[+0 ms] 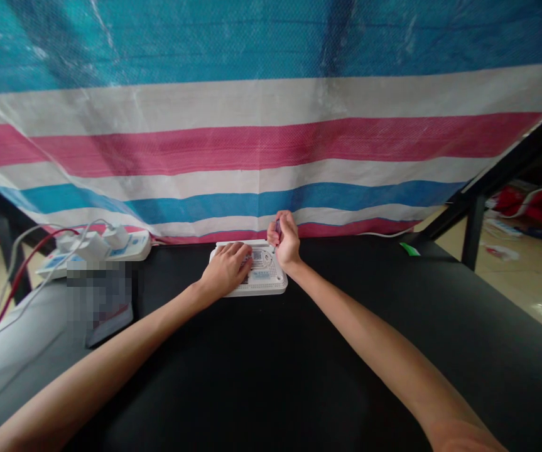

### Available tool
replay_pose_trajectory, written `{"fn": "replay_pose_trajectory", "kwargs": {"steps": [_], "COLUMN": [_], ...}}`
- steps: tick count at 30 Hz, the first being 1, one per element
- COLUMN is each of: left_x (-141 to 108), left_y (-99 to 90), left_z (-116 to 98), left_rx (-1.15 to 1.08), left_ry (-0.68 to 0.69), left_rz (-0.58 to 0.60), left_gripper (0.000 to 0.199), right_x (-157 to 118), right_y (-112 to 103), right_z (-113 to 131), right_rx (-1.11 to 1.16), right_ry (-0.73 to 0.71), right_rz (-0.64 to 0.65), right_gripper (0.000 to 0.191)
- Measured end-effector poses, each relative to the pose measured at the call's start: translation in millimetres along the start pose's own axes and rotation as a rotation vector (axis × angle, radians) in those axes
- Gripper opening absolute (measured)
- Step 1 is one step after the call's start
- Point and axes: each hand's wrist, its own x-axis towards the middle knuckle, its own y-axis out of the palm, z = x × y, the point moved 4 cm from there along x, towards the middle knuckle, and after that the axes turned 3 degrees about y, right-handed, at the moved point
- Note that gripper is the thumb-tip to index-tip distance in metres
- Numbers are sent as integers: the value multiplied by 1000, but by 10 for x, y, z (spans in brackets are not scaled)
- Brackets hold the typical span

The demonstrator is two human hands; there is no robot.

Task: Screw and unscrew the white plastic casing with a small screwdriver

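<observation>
- The white device (260, 287), flat and vented, lay on the black table (261, 351) just beyond its middle; it served as the hub of the clock here, with 12 pointing away from the person.
- The left hand (227, 267) rested palm down over the device's 9 o'clock side, its fingers extended and unclenched, touching the top face.
- The right hand (288, 242) stood at the 2 o'clock corner, its fingers clamped in a fist around a slim tool (278, 226) with a purplish handle (mostly hidden by the fingers). The tool pointed down towards that corner; whether its tip touched the device could not be told.
- Printed labels (262, 275) showed on the device between the two hands.
- Near 9 o'clock, well apart, lay a white power strip (136, 246) with plugs (92, 246) in it and cables trailing off.
- At 8 to 9 o'clock, nearer the person, sat a partly pixelated packet (113, 317).
- A green scrap (410, 250) lay at 3 o'clock.
- A striped sheet (252, 144) hung at 12 o'clock.
</observation>
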Motion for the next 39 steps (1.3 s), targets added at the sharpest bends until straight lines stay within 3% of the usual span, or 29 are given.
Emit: {"fn": "replay_pose_trajectory", "kwargs": {"steps": [10, 19, 27, 39], "left_x": [1, 3, 0, 5], "left_y": [-7, -10, -6, -1], "left_z": [-7, -9, 0, 6], "left_rx": [3, 0, -10, -22], "left_ry": [1, -6, -1, -4], "left_rz": [-3, 5, 6, 1], "left_gripper": [19, 17, 18, 18], "right_x": [77, 30, 53, 79], "right_y": [-34, -8, -33, -54], "right_z": [-50, 4, -79, -104], "right_rx": [-60, -52, -67, -5], "right_ry": [55, 29, 82, 195], "right_rz": [-12, 24, -13, 58], "right_gripper": [57, 50, 66, 74]}}
